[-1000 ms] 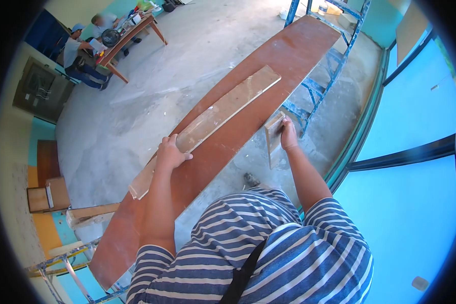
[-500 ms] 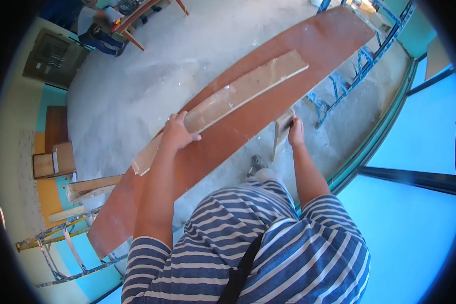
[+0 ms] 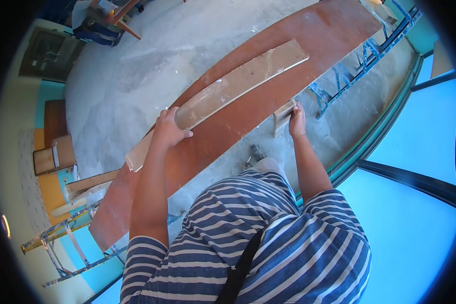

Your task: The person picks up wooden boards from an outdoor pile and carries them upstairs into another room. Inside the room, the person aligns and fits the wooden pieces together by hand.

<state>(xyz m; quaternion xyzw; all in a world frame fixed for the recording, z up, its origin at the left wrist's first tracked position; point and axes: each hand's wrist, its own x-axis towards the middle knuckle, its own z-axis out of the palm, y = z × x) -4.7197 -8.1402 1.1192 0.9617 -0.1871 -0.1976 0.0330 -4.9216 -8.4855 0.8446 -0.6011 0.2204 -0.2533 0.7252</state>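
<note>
A long pale board (image 3: 248, 78) lies lengthwise on a wide reddish-brown panel (image 3: 213, 144). My left hand (image 3: 168, 129) grips the board toward its near left end, fingers over the far edge and thumb stretched toward the near side. Off the panel's near edge, my right hand (image 3: 297, 120) is closed around a short wooden piece (image 3: 283, 117), held upright above the floor. Its far face is hidden, and I cannot make out its exact kind.
Paint-spattered ladder-like trestles stand under both panel ends, a blue one (image 3: 357, 66) at right and another (image 3: 68, 243) at left. Cardboard boxes (image 3: 54, 156) sit by the left wall. A person (image 3: 93, 23) is beside a table at the back. Windows (image 3: 405, 218) line the right side.
The view has shifted slightly. The wooden piece in my right hand has tilted and now looks shorter and broader. My left hand keeps its hold on the long board.
</note>
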